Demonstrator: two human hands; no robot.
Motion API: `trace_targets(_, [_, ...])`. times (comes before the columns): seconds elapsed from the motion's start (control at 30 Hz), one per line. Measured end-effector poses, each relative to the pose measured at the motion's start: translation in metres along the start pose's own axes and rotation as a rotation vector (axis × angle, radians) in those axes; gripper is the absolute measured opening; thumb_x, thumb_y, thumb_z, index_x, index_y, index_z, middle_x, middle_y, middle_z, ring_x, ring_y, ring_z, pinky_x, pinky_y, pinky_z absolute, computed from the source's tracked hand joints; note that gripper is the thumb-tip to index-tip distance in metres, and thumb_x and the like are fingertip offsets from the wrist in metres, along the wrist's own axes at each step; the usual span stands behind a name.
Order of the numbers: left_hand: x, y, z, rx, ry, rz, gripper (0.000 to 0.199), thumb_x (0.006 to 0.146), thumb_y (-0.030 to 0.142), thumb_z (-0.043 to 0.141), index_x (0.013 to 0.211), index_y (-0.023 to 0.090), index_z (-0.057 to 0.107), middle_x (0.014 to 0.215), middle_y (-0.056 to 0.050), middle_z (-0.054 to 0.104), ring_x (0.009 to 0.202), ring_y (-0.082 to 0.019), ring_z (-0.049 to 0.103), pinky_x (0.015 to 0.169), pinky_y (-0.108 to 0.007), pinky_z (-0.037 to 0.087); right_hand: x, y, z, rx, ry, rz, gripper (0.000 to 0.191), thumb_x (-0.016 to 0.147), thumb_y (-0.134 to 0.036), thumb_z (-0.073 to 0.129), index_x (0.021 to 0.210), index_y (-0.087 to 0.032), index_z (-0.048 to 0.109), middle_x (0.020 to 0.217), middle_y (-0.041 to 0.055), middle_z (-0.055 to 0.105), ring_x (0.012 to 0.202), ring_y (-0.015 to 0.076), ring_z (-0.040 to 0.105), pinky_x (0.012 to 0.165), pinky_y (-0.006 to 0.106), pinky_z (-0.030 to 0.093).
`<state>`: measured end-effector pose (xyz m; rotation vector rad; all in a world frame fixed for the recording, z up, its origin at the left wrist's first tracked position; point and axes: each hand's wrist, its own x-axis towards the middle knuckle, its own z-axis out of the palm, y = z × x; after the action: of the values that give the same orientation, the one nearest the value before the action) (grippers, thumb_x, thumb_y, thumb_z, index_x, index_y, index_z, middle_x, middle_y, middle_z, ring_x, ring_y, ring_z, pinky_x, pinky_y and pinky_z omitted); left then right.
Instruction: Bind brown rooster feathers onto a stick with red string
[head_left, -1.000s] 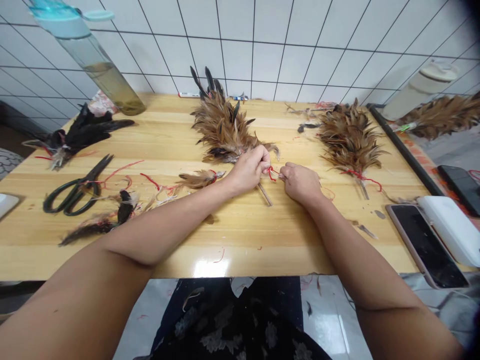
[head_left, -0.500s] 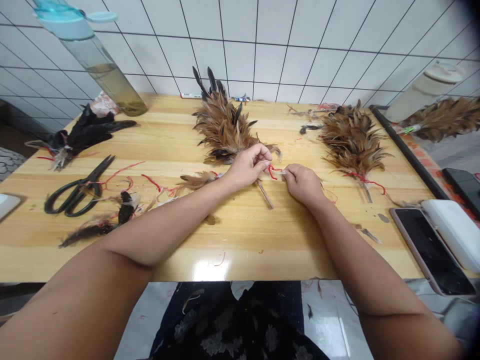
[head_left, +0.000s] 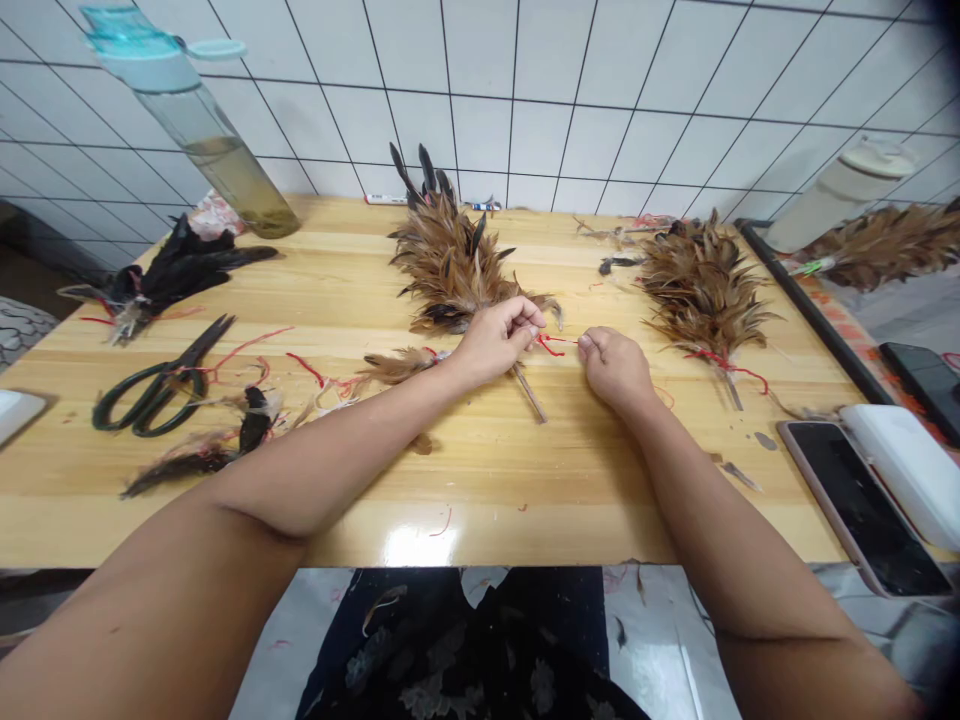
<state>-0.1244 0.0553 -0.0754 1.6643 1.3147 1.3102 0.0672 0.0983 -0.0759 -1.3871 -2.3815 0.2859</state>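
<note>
A brown feather duster [head_left: 450, 262] lies on the table, dark plumes pointing away and its thin stick [head_left: 531, 395] towards me. My left hand [head_left: 493, 340] is closed over its neck, thumb and forefinger pinched where a red string [head_left: 561, 341] comes out. The exact spot under those fingertips is hidden. My right hand [head_left: 616, 366] is closed in a pinch on the other end of the string, which runs nearly straight between both hands. A short red tail hangs beside my left fingertips. Left of my wrist lies a small bunch of brown feathers [head_left: 394, 365].
Black scissors [head_left: 161, 385], dark feathers [head_left: 169, 275] and red string scraps lie left. A bottle [head_left: 225, 165] stands at the back left. Another feather duster [head_left: 705, 285] lies right, near a phone [head_left: 862, 505] and a white case [head_left: 904, 470]. A tiled wall [head_left: 480, 120] closes the back.
My right hand has moved slightly right, away from my left hand, and the stretch of string between them is longer. The left hand keeps its place on the duster. The view has tilted slightly.
</note>
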Motion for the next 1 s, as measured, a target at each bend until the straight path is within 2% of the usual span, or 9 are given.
trace_targets(0.2, [0.000, 0.003, -0.002, 0.024, 0.082, 0.011, 0.009, 0.077, 0.011, 0.054, 0.083, 0.016, 0.057, 0.068, 0.003, 0.056, 0.058, -0.007, 0.051, 0.058, -0.020, 0.041, 0.002, 0.008, 0.001, 0.223, -0.048, 0.037, 0.032, 0.088, -0.032, 0.039, 0.058, -0.022, 0.042, 0.060, 0.0032, 0.050, 0.060, 0.0173, 0.044, 0.059, 0.029, 0.030])
trace_targets(0.3, [0.000, 0.004, -0.002, 0.012, 0.056, 0.016, 0.009, 0.078, 0.012, 0.053, 0.085, 0.016, 0.057, 0.068, 0.003, 0.055, 0.057, -0.007, 0.050, 0.056, -0.020, 0.040, 0.002, 0.012, 0.004, 0.472, -0.018, 0.089, 0.036, 0.088, -0.043, 0.043, 0.058, -0.022, 0.040, 0.056, -0.0004, 0.044, 0.056, 0.0149, 0.040, 0.057, 0.028, 0.030])
trace_targets(0.4, [-0.001, 0.004, -0.001, -0.002, 0.015, 0.049, 0.010, 0.079, 0.014, 0.053, 0.088, 0.016, 0.057, 0.072, 0.002, 0.057, 0.062, -0.008, 0.053, 0.060, -0.021, 0.042, 0.001, 0.011, 0.005, 0.660, 0.012, 0.061, 0.037, 0.086, -0.049, 0.046, 0.062, -0.021, 0.044, 0.059, -0.0017, 0.044, 0.059, 0.0135, 0.040, 0.058, 0.027, 0.031])
trace_targets(0.53, [-0.003, 0.003, 0.001, 0.065, 0.038, 0.111, 0.010, 0.080, 0.015, 0.053, 0.089, 0.016, 0.057, 0.075, 0.001, 0.059, 0.067, -0.009, 0.053, 0.064, -0.021, 0.042, -0.002, 0.001, -0.001, 0.770, 0.012, 0.019, 0.026, 0.080, -0.046, 0.058, 0.085, -0.020, 0.058, 0.063, -0.0040, 0.043, 0.058, 0.0120, 0.038, 0.057, 0.025, 0.031])
trace_targets(0.67, [-0.005, 0.006, -0.001, 0.130, 0.039, 0.171, 0.011, 0.081, 0.014, 0.051, 0.090, 0.016, 0.058, 0.077, 0.000, 0.060, 0.071, -0.010, 0.054, 0.067, -0.023, 0.042, -0.004, -0.004, -0.005, 0.789, -0.090, -0.052, 0.039, 0.078, -0.043, 0.063, 0.108, -0.019, 0.061, 0.061, -0.0059, 0.043, 0.055, 0.0109, 0.038, 0.055, 0.024, 0.032])
trace_targets(0.77, [-0.006, 0.009, -0.001, 0.149, 0.012, 0.194, 0.011, 0.082, 0.014, 0.050, 0.089, 0.015, 0.059, 0.079, 0.000, 0.061, 0.072, -0.010, 0.054, 0.068, -0.023, 0.042, -0.003, -0.004, -0.003, 0.772, -0.185, -0.117, 0.029, 0.080, -0.042, 0.060, 0.094, -0.018, 0.066, 0.069, -0.0012, 0.058, 0.064, 0.0126, 0.051, 0.065, 0.025, 0.041])
trace_targets(0.83, [-0.006, 0.010, -0.001, 0.158, -0.008, 0.200, 0.012, 0.082, 0.013, 0.050, 0.090, 0.015, 0.059, 0.080, -0.001, 0.062, 0.071, -0.010, 0.053, 0.067, -0.023, 0.042, -0.003, -0.003, 0.000, 0.728, -0.180, -0.142, 0.025, 0.083, -0.039, 0.054, 0.078, -0.017, 0.065, 0.074, 0.0017, 0.064, 0.072, 0.0141, 0.056, 0.072, 0.026, 0.043])
trace_targets(0.9, [-0.006, 0.010, -0.001, 0.197, -0.029, 0.208, 0.015, 0.082, 0.012, 0.049, 0.091, 0.014, 0.061, 0.081, -0.001, 0.062, 0.070, -0.010, 0.052, 0.066, -0.023, 0.041, -0.002, -0.003, 0.000, 0.656, -0.148, -0.145, 0.026, 0.084, -0.034, 0.050, 0.069, -0.017, 0.062, 0.072, 0.0018, 0.063, 0.072, 0.0141, 0.056, 0.073, 0.026, 0.043])
trace_targets(1.0, [-0.006, 0.009, 0.000, 0.313, -0.058, 0.244, 0.018, 0.082, 0.013, 0.049, 0.092, 0.014, 0.065, 0.079, -0.002, 0.060, 0.068, -0.011, 0.052, 0.066, -0.024, 0.041, -0.003, -0.005, -0.001, 0.566, -0.134, -0.149, 0.024, 0.084, -0.031, 0.046, 0.067, -0.018, 0.057, 0.068, 0.0005, 0.060, 0.069, 0.0136, 0.054, 0.070, 0.025, 0.041])
